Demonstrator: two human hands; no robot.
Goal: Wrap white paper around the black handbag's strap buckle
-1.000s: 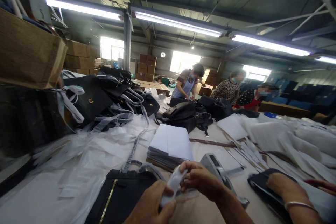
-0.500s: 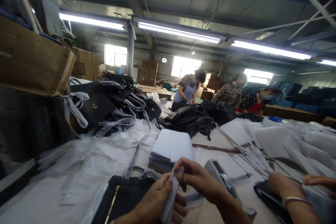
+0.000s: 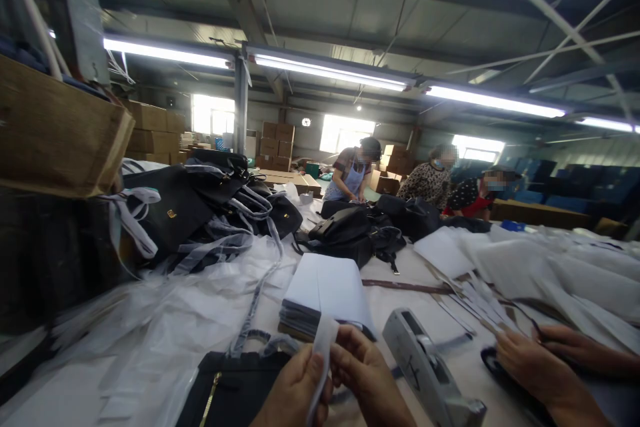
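My left hand [image 3: 296, 383] is closed around a narrow strip of white wrapping sheet [image 3: 325, 347], its thumb pressed on the near face. On the strip's right edge, the fingers of my right hand [image 3: 357, 363] pinch the same sheet. Below and left of my hands lies a black handbag [image 3: 235, 380] with a gold zipper, its handle wrapped in clear film. Just beyond my hands sits a stack of folded white sheets [image 3: 325, 287]. A grey tape dispenser [image 3: 425, 367] stands right of my right hand.
A co-worker's hands [image 3: 540, 367] handle a dark item at the right. Black bags [image 3: 345, 230] and piled white sheets [image 3: 525, 267] cover the far table. Loose white strips [image 3: 150, 320] lie at left, beneath an overhanging brown box [image 3: 60, 123]. People [image 3: 350, 173] stand across the table.
My right hand has come down and closer to my left, and the strip now stands up between them. The co-worker's hands have shifted together. The view has tilted slightly.
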